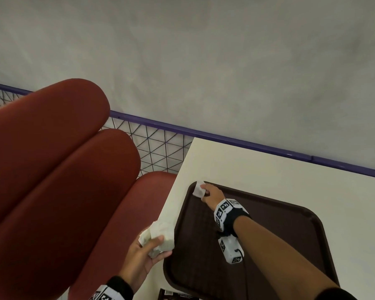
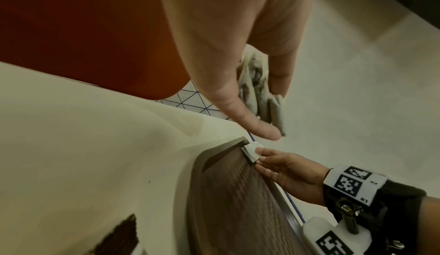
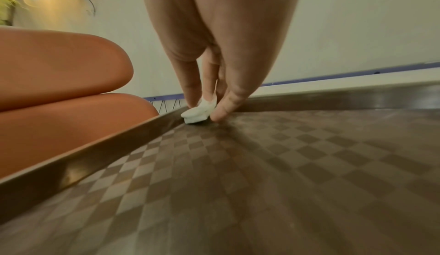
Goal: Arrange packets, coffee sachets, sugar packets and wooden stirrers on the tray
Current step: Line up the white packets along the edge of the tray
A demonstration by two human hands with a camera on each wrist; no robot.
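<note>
Right hand (image 1: 210,192) is pinching one packet (image 1: 198,189) down into tray (image 1: 307,215) far-left corner; left hand (image 1: 144,255) is gripping the spare packets (image 1: 160,237), waiting at tray's near-left edge.

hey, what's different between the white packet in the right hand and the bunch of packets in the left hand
The right hand pinches a single white packet, while the left hand grips a whole bunch of packets.

The single packet sits down in the far left corner of the brown tray; the bunch is held beside the tray's left rim, not on it.

The single packet looks flat; the bunch looks crumpled.

Both are white and small.
</note>
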